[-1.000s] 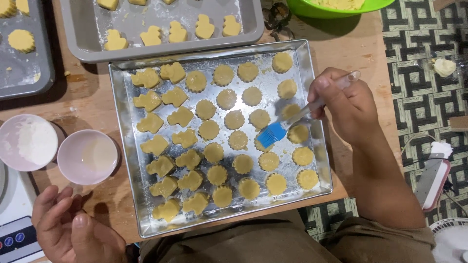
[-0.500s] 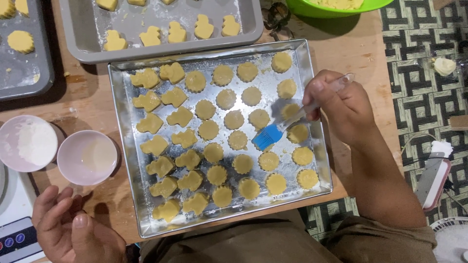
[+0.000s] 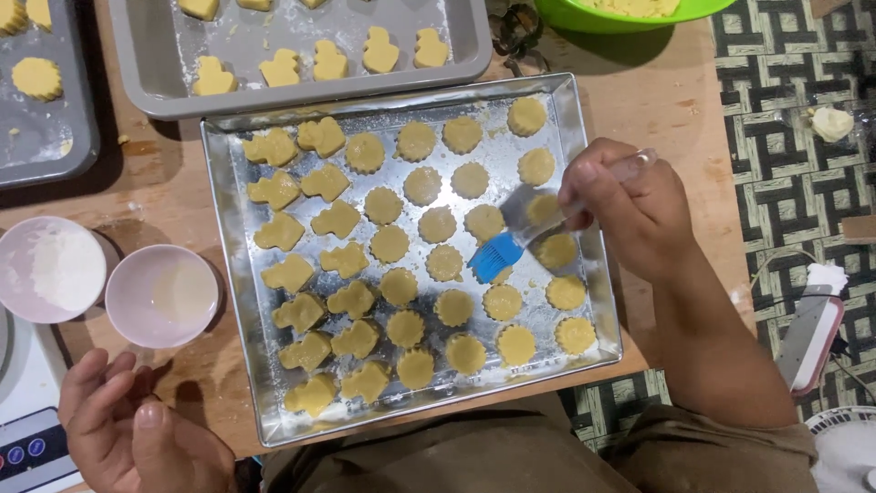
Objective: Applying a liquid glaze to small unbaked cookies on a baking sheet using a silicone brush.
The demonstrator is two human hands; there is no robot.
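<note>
Under the right hand point(image 3: 630, 215), a silver baking tray point(image 3: 228, 237) full of raw yellow cookies is laid on the wooden table point(image 3: 657, 100). A pastry brush point(image 3: 538, 228) with a clear handle is pinched between the thumb and curled fingers of that hand, and its blue bristles point(image 3: 491, 257) are held out to the left of the knuckles, low over the gap between two round cookies point(image 3: 444, 263) near the middle of the tray. Whether the bristles are touching the dough cannot be told. Round scalloped cookies are set in rows directly below and to the left of the hand, while duck-shaped cookies point(image 3: 333, 219) are ranged farther off, along the tray's far left side.

Well apart from the brush, the left hand point(image 3: 137, 429) is rested at the table's near edge, loosely open with the fingers half curled and nothing held in it. Just beyond its fingertips a small pink bowl point(image 3: 162, 295) of pale liquid is placed, and a second pink bowl point(image 3: 50, 269) holding white powder is seen just beside that one. A white appliance point(image 3: 27, 429) with round buttons is seen touching the outer side of this hand.

Beyond the silver tray, a grey tray point(image 3: 137, 55) with more duck shapes is placed, and a green bowl point(image 3: 630, 14) is seen farther away from the right hand.
</note>
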